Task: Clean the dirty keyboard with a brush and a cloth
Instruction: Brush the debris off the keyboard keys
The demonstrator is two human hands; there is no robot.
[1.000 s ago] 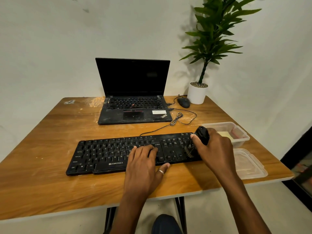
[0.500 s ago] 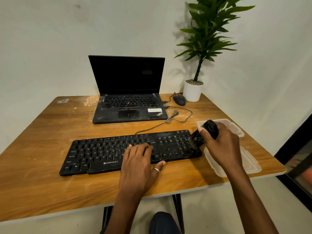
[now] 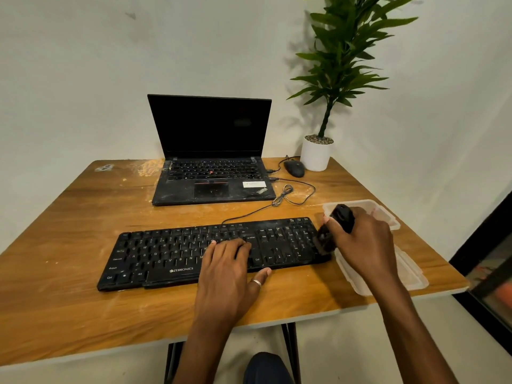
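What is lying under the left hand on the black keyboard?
The left hand lies flat on the black Zebronics keyboard, covering keys right of the letters; its thumb reaches past the front edge. Which keys are covered cannot be seen.

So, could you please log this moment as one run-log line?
step: brushing | right hand: brush at keyboard right end | left hand: flat on keys

Left hand point(image 3: 227, 275) flat, palm down, fingers together and extended, thumb splayed with a silver ring — right hand point(image 3: 365, 242) fisted, knuckles up, wrist bent, forearm angled in from lower right.
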